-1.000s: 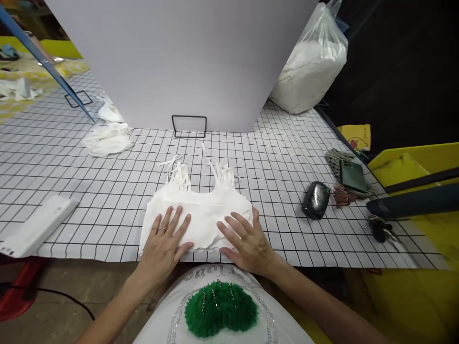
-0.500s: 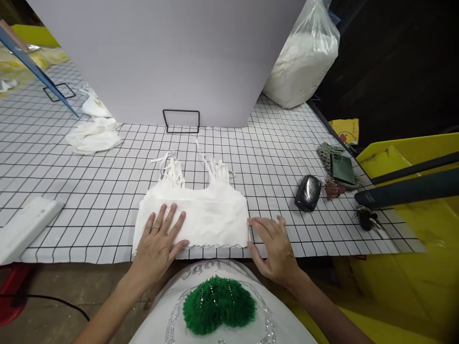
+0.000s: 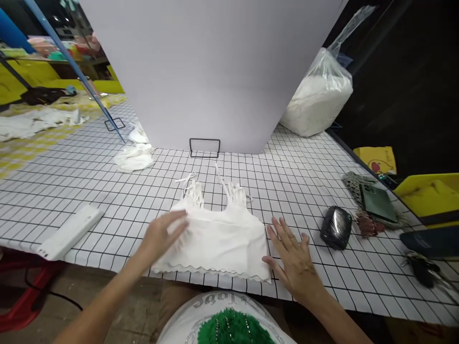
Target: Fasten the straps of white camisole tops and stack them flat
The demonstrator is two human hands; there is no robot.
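A white crop top (image 3: 222, 239) with thin straps lies flat near the front edge of the black-gridded white table (image 3: 294, 181). My left hand (image 3: 163, 234) rests on the garment's left part; it is blurred by motion and its fingers point right. My right hand (image 3: 292, 255) lies flat on the table just right of the garment's right edge, fingers stretched out and apart, thumb touching the hem corner. Neither hand holds anything.
A large white board (image 3: 215, 71) stands behind on wire stands. Crumpled white cloth (image 3: 134, 157) lies back left, a white bar-shaped device (image 3: 68, 231) front left. At right: a black pouch (image 3: 335, 227), a green phone (image 3: 378, 203), keys (image 3: 421, 267), a yellow bin (image 3: 430, 196), a plastic bag (image 3: 317, 98).
My right hand slid off the garment to the table at its right side. My left hand moved up and sideways over the left part. The camera view lifted and shifted.
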